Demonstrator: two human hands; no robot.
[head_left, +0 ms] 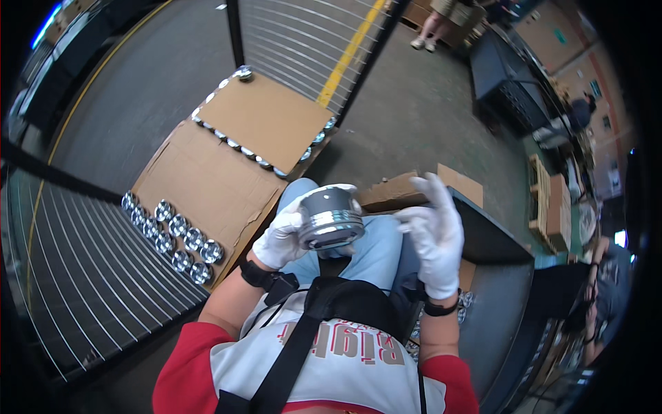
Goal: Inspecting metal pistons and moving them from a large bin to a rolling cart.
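Grey metal cyl. part [332,215] is gripped in L hand [280,238], prob. for support; R hand [436,238] is spread, empty.

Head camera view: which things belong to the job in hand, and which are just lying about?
Likely part of the job:
round metal part, in the gloved left hand
shiny round parts on the cardboard
dark bin at the right

Probably just lying about:
wooden pallet
brown box near the pallet
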